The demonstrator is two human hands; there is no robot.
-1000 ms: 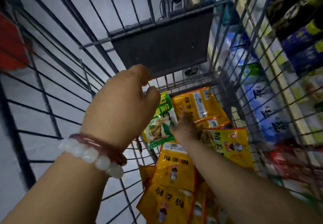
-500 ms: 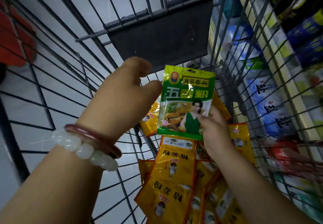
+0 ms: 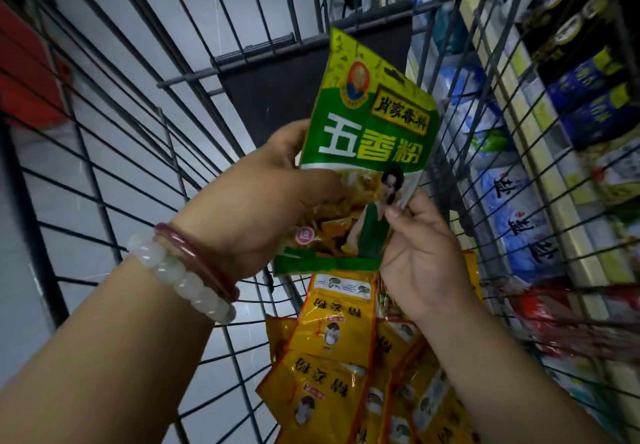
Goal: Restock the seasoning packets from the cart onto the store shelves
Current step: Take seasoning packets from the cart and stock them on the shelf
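Store aisle, grey floor under a wire cart (image 3: 114,152); shelves (image 3: 540,138) run down our right side behind the mesh. We hold a green packet (image 3: 367,152) upright above the cart. Left hand (image 3: 263,204) grips its left edge, thumb over the front, fingers curled behind. Right hand (image 3: 422,246) pinches the lower right corner. Yellow packets (image 3: 332,339) lie heaped in the cart below. Risk, as we judge it: the slick film could slip from the corner pinch during a handover and drop back among the yellow ones, or snag on the mesh. Shelf labels are blurred; the left fingers behind the packet are hidden.
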